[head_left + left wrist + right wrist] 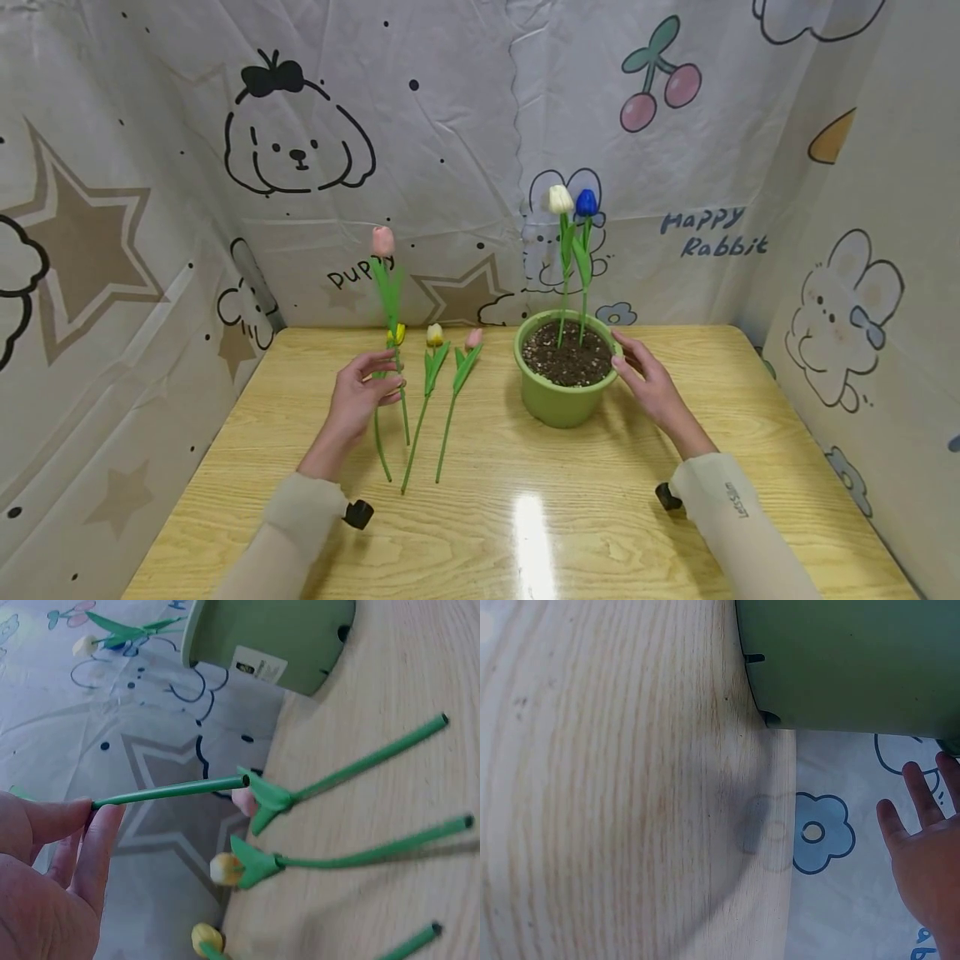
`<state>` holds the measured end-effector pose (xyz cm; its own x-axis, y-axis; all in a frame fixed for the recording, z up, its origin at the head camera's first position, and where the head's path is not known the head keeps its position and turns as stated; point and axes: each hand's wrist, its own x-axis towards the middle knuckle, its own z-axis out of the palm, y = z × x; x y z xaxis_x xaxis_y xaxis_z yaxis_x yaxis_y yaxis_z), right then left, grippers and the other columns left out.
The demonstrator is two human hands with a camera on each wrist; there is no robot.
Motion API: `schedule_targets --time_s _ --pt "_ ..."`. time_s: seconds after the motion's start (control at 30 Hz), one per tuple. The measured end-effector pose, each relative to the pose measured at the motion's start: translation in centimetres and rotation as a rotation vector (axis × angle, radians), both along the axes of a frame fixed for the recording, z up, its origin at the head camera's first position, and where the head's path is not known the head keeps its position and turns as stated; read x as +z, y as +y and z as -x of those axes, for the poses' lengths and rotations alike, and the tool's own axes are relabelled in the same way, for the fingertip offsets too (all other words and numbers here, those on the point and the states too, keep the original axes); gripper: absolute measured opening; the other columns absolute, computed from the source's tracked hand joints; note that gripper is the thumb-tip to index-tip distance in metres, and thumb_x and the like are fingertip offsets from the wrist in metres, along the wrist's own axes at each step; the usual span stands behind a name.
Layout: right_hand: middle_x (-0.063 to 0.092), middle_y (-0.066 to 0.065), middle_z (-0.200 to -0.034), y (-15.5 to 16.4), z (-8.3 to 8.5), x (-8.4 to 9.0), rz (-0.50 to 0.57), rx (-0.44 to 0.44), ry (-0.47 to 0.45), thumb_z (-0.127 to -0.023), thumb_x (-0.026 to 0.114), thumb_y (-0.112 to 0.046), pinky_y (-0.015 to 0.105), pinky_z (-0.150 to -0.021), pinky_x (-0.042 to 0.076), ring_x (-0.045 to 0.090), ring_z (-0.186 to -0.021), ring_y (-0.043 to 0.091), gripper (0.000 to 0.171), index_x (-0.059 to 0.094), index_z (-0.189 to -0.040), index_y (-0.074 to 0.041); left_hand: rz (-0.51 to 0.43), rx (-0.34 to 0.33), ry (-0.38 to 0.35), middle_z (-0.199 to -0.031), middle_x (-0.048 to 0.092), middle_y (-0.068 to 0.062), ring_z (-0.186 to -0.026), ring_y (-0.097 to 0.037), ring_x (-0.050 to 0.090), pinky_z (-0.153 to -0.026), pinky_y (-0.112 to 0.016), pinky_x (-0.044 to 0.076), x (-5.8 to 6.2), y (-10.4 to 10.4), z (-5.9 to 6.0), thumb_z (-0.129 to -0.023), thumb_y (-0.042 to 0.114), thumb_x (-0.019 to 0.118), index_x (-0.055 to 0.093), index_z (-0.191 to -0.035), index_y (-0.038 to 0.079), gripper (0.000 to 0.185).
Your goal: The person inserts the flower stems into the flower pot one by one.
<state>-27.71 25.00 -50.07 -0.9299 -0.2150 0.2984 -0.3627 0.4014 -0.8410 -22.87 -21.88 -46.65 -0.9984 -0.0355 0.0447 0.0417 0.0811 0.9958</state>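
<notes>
Head: pot soil (567, 355); left wrist: pot label (259, 664)

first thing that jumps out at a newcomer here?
The green pot right of the table's centre, with a white tulip and a blue tulip upright in its soil; the right hand touches its rim. Next, the pink tulip that the left hand holds upright by the stem, with three more tulips lying on the wooden table beside it.
</notes>
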Motion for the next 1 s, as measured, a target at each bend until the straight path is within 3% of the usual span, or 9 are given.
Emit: schedule_targets --time_s 0.27,0.47,0.77,1.0 --pt "0.034 0.023 -0.164 0.0 -0.1 -0.1 0.003 -0.003 0.001 -0.111 0.049 -0.023 0.064 -0.122 0.028 0.037 -0.147 0.048 0.054 0.035 -0.161 -0.006 -0.037 -0.013 0.044 -0.126 0.059 -0.022 -0.091 -0.014 0.072 -0.076 -0.028 0.064 0.8 2.2 0.8 -0.097 -0.007 0.065 0.056 -0.142 0.001 0.047" --pt "0.035 0.023 -0.164 0.0 -0.1 -0.2 0.002 -0.005 0.007 -0.112 0.048 -0.023 0.063 -0.123 0.029 0.038 -0.147 0.048 0.053 0.035 -0.161 -0.007 -0.075 -0.042 0.067 -0.121 0.061 -0.018 -0.092 -0.024 0.072 -0.073 -0.027 0.064 1.8 4.0 1.2 -0.097 -0.008 0.065 0.056 -0.141 -0.002 0.046" --pt "0.035 0.023 -0.164 0.0 0.0 -0.2 -0.001 -0.008 0.012 -0.112 0.048 -0.023 0.063 -0.123 0.028 0.037 -0.147 0.048 0.053 0.036 -0.160 -0.006 -0.097 -0.089 0.116 -0.114 0.062 -0.011 -0.085 -0.012 0.071 -0.074 -0.029 0.064 2.9 6.5 2.1 -0.096 -0.008 0.066 0.060 -0.137 0.000 0.042" --pt "0.035 0.022 -0.164 0.0 0.1 -0.2 0.004 -0.005 0.011 -0.111 0.049 -0.023 0.063 -0.123 0.028 0.037 -0.147 0.047 0.053 0.036 -0.161 -0.008 -0.117 -0.095 0.134 -0.115 0.063 -0.007 -0.089 -0.017 0.071 -0.077 -0.027 0.064 3.9 8.6 2.8 -0.095 -0.002 0.071 0.063 -0.134 0.004 0.040"
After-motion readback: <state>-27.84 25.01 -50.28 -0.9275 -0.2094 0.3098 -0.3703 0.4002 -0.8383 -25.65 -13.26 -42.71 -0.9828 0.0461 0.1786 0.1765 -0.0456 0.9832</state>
